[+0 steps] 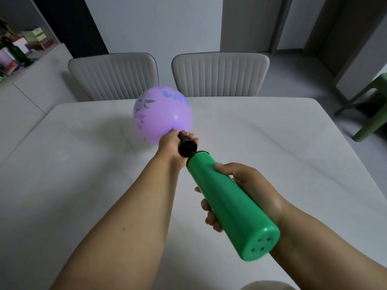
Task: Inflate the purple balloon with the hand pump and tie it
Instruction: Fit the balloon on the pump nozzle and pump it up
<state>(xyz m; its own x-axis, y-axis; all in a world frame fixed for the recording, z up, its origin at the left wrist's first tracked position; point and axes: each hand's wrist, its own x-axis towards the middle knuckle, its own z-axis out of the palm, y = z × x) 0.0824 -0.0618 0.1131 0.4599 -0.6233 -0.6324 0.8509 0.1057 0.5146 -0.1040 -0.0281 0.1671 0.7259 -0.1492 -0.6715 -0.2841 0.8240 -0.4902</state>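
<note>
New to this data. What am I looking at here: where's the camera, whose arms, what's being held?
There is one picture, from a wide-angle camera worn on a person's head, looking forward and down. The two bare arms are that person's own; there is no robot. The left hand grips the black nozzle end of the pump, where the neck of the purple balloon sits. The balloon is already partly inflated. The right hand is wrapped around the green pump body. All of this is held above a white table, with two pale chairs behind it.

White marbled table — seemingly bare.
</note>
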